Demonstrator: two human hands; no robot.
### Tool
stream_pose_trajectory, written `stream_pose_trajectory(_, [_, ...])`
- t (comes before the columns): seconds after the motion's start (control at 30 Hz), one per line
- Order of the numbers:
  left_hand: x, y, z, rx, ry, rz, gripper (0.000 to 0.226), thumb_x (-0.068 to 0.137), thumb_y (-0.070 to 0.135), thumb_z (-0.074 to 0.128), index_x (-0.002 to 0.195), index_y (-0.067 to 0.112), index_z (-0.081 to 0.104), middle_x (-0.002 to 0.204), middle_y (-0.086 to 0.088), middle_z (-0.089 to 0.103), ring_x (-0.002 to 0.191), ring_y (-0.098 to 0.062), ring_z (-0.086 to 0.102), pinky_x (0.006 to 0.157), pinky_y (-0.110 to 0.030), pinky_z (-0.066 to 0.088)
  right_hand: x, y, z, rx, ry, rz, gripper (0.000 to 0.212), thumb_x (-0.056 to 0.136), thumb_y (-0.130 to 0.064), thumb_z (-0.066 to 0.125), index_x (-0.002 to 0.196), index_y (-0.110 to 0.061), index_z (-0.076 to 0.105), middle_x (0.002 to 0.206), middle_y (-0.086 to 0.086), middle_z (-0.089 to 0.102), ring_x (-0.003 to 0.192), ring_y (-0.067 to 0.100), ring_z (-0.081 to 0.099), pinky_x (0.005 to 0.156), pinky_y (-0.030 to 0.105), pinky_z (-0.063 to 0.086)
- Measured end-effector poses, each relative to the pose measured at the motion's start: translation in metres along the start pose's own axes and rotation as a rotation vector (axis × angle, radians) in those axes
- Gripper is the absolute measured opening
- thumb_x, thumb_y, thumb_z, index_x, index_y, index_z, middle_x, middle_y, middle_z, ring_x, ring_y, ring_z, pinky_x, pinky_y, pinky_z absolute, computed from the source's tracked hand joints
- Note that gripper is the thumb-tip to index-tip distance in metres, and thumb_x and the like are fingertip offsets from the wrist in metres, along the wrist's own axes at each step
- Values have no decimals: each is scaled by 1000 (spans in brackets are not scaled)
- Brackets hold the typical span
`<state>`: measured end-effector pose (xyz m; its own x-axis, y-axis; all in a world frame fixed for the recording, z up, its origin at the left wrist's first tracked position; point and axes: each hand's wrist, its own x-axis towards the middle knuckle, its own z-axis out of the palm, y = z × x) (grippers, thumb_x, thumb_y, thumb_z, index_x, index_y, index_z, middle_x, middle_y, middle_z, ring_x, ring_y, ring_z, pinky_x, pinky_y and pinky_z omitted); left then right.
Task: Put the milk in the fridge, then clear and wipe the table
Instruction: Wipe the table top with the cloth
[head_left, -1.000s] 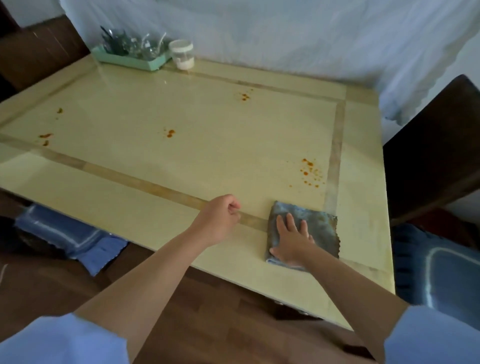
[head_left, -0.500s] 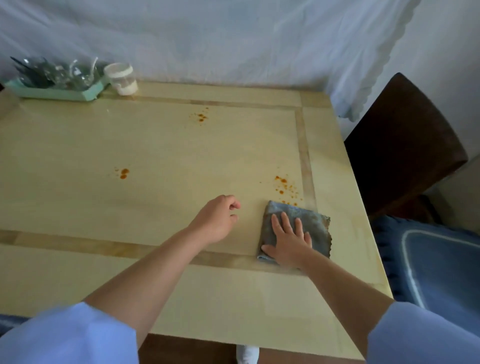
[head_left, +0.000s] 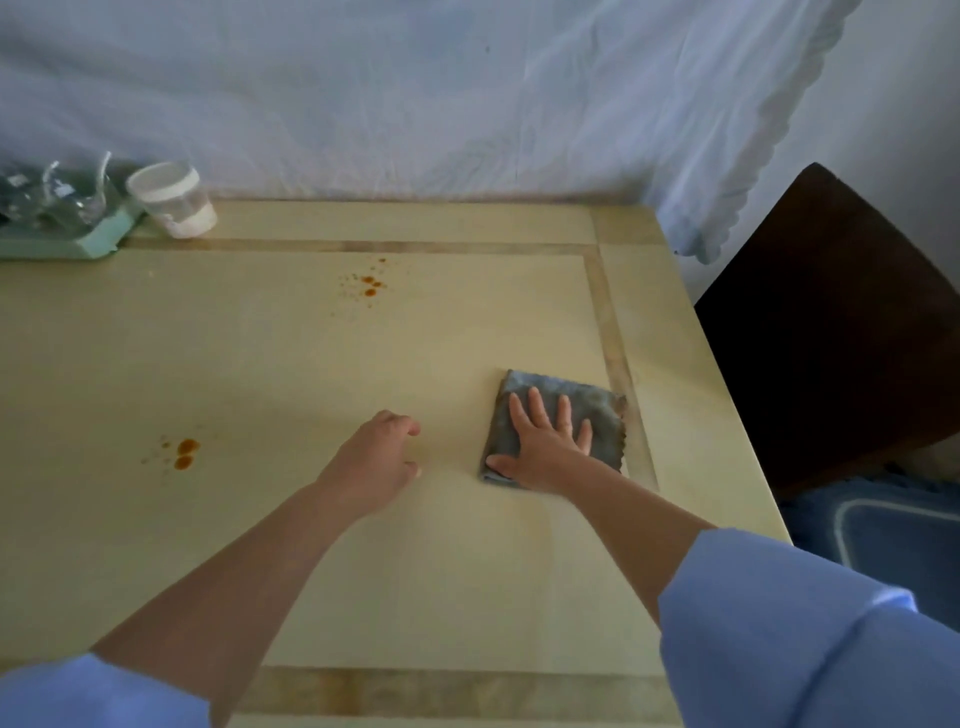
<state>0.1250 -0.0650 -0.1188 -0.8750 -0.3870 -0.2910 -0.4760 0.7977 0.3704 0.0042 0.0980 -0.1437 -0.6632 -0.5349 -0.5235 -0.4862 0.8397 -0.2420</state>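
Although no milk shows in the head view, the wiping part of the task looks to be underway. The right hand (head_left: 545, 441) lies flat on a folded grey-blue cloth (head_left: 605, 415), fingers spread and straight, palm pressing it onto the pale yellow desk (head_left: 467, 571). The cloth sits toward the right side of the desk, its right edge just beside the darker inlay stripe (head_left: 613, 364). It is folded to a rough square, turned slightly askew to the desk edges, with a ragged right border.

The left hand (head_left: 374, 467) is just to the left of the cloth, apart from it, fingers loosely curled and holding nothing.

The coming stroke likely turns on where the marks lie. One orange spatter (head_left: 370, 286) sits farther back and to the left of the cloth. A second orange stain (head_left: 184, 453) lies well to the left, beyond the left hand, at about the cloth's depth. The right hand, already on the cloth, is the one placed to sweep it leftward.

At the far left corner stand a white-lidded jar (head_left: 174, 200) and a mint-green tray (head_left: 67, 244) of glassware.
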Motion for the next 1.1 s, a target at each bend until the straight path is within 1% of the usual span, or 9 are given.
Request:
stream_pose_trajectory(0.13, [26, -10, -2, 51, -39, 1, 61, 78, 20, 70, 134, 10, 46, 137, -8, 44, 125, -24, 46, 104, -34, 39, 13, 14, -7, -41, -7, -63, 87, 89, -61, 43, 149, -35, -14, 157, -11, -23, 145, 27, -23, 117, 52, -8])
stream_pose_trajectory(0.23, [44, -11, -4, 82, -89, 49, 66, 76, 23, 71, 134, 10, 44, 140, -8, 40, 128, -25, 43, 105, -35, 39, 23, 41, -23, -19, 22, 13, 87, 87, -64, 43, 149, -37, -12, 158, -12, -21, 146, 25, -20, 119, 50, -6])
stream_pose_trajectory(0.33, [59, -16, -6, 102, -108, 99, 71, 75, 27, 73, 136, 11, 41, 144, -7, 37, 132, -24, 38, 108, -36, 35, 33, 40, -26, -6, 42, 75, 87, 87, -65, 41, 149, -36, -13, 158, -11, -21, 146, 28, -21, 118, 52, -6])
stream_pose_trajectory(0.4, [68, -23, -9, 114, -120, 140, 74, 73, 29, 74, 137, 12, 40, 145, -6, 36, 133, -24, 37, 109, -35, 34, 39, 25, -24, 10, 63, 110, 87, 88, -65, 40, 150, -34, -14, 158, -9, -21, 145, 30, -22, 117, 54, -6])
stream_pose_trajectory(0.5, [73, -38, -16, 135, -125, 156, 74, 74, 29, 73, 137, 12, 40, 145, -5, 36, 133, -23, 37, 109, -35, 35, 48, -5, -19, 10, 74, 99, 86, 89, -64, 39, 150, -33, -14, 158, -7, -22, 144, 31, -23, 116, 55, -7])
stream_pose_trajectory(0.63, [77, -71, -31, 150, -118, 170, 73, 76, 29, 72, 139, 12, 39, 147, -3, 34, 135, -21, 35, 111, -34, 33, 63, -58, -11, 26, 79, 53, 85, 90, -62, 39, 150, -32, -13, 158, -6, -23, 144, 31, -25, 114, 55, -11])
stream_pose_trajectory(0.77, [83, -105, -51, 205, -118, 177, 73, 77, 30, 71, 140, 13, 37, 147, -3, 33, 134, -20, 35, 110, -32, 33, 78, -108, -2, 16, 95, -44, 83, 90, -59, 42, 151, -32, -8, 159, -7, -20, 144, 30, -24, 114, 54, -13])
stream_pose_trajectory(0.9, [91, -120, -63, 223, -138, 192, 73, 76, 30, 73, 138, 13, 40, 144, -3, 35, 132, -20, 38, 109, -32, 34, 81, -103, -5, 25, 110, -91, 80, 91, -55, 45, 151, -35, -4, 159, -10, -16, 146, 23, -21, 117, 49, -11])
stream_pose_trajectory(1.1, [104, -122, -69, 249, -174, 265, 76, 73, 32, 74, 138, 15, 39, 143, -1, 34, 132, -20, 35, 109, -33, 33, 89, -75, -17, 81, 166, 120, 78, 91, -57, 43, 151, -37, -3, 159, -3, -19, 147, 23, -18, 119, 48, -8])
